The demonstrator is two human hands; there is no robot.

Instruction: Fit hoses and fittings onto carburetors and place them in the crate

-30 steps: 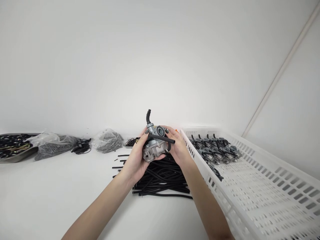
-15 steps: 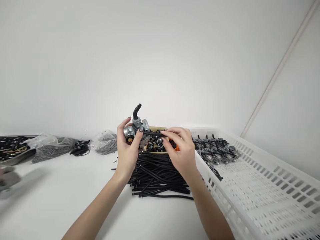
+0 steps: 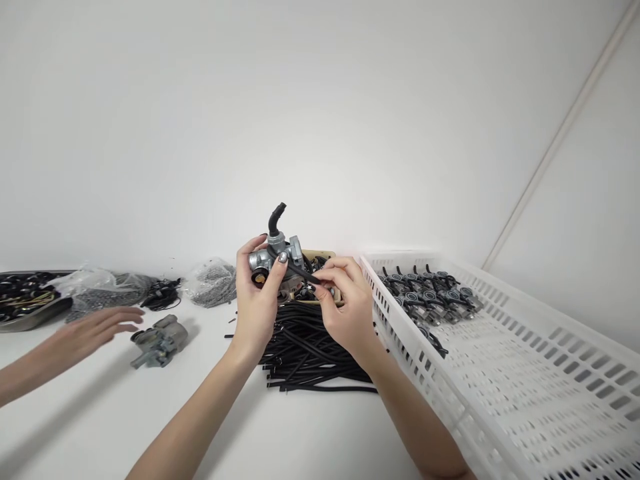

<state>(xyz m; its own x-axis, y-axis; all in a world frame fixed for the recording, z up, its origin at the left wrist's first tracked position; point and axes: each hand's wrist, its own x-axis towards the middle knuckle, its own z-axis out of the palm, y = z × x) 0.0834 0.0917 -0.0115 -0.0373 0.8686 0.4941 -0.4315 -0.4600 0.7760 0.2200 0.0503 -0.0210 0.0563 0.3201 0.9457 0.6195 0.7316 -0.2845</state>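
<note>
A silver carburetor (image 3: 280, 250) with a bent black rubber boot (image 3: 275, 219) on top is gripped in my left hand (image 3: 257, 287), its thumb pressed on the near side. My right hand (image 3: 347, 293) pinches the end of a black rubber hose (image 3: 303, 272) that runs across the carburetor's front towards the right. Behind and below the hands stands a tan box (image 3: 320, 255) of small metal and black parts, partly hidden. In front of it lies a pile of black hoses (image 3: 315, 350).
On the right, a white slotted crate (image 3: 500, 373) holds several carburetors (image 3: 435, 293) at its far end. A co-worker's hand (image 3: 100, 330) reaches in at left beside another carburetor (image 3: 160, 340). Plastic bags (image 3: 210, 283) of small parts and a metal tray (image 3: 35, 320) line the wall.
My right hand has moved left and slightly down, and the hose now slants downward. At left, a co-worker's carburetor now rests on the table, the hand apart from it.
</note>
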